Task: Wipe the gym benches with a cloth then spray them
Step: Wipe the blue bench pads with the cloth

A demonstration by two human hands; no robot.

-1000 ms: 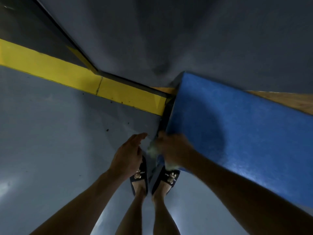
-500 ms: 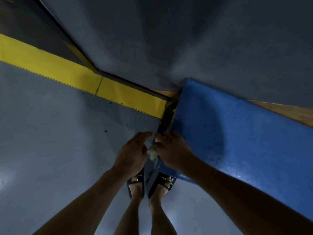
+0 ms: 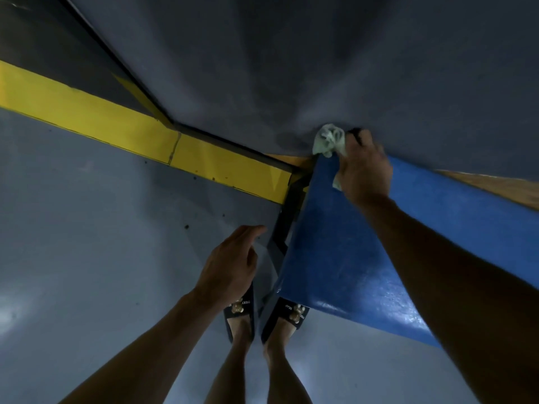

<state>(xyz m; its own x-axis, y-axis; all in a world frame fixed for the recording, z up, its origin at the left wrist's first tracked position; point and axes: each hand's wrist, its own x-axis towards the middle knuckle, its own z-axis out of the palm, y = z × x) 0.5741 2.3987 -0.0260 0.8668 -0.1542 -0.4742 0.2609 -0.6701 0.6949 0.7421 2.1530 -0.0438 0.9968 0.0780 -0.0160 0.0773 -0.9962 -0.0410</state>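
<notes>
Right hand [image 3: 364, 170] is clenching a pale crumpled cloth [image 3: 330, 139] in its grip, pressing it at the far corner of the blue bench pad [image 3: 335, 243], the worktop here; the cloth is bunching over that corner edge. Left hand [image 3: 230, 263] is hovering over the floor [image 3: 87, 243] just beside the pad's near-left edge, fingers relaxed, holding nothing. Slippered feet [image 3: 268, 313] are standing at the pad's near corner (partly tucked under it). A yellow floor stripe [image 3: 116, 126] is running left of the pad.
</notes>
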